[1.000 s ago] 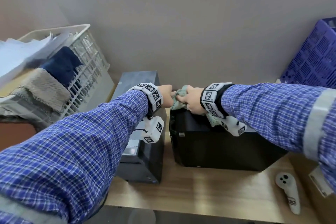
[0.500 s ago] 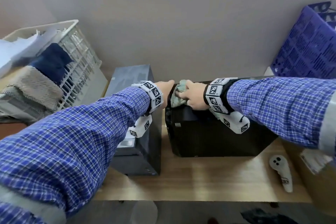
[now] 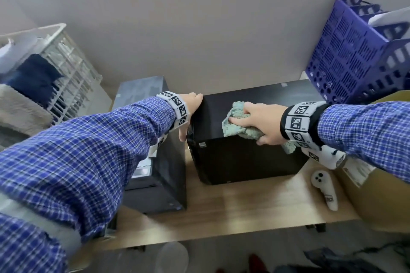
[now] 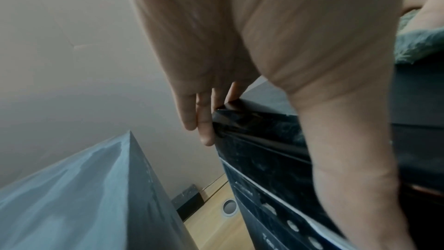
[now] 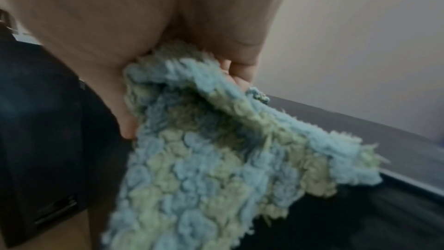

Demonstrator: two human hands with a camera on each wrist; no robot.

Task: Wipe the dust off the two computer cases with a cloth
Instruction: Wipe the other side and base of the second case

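Observation:
Two computer cases stand on a wooden desk (image 3: 233,210). The left case (image 3: 142,91) is a tower with a dusty grey top, also seen in the left wrist view (image 4: 72,197). The right case (image 3: 255,162) is black and wider. My left hand (image 3: 190,115) rests on the right case's left top edge, its fingers (image 4: 204,124) straight down the side. My right hand (image 3: 261,122) grips a crumpled blue-green cloth (image 3: 237,124) and presses it on the right case's top near the front edge. The right wrist view shows fingers curled round the cloth (image 5: 204,159).
A white wire basket (image 3: 73,77) with fabrics stands at the left. A blue plastic crate (image 3: 346,55) sits behind the right case. A white controller (image 3: 325,190) lies on the desk beside a cardboard box (image 3: 381,201). The wall is close behind both cases.
My right hand has slid the cloth to the right along the right case's top, away from my left hand. The left hand stays at the case's left edge.

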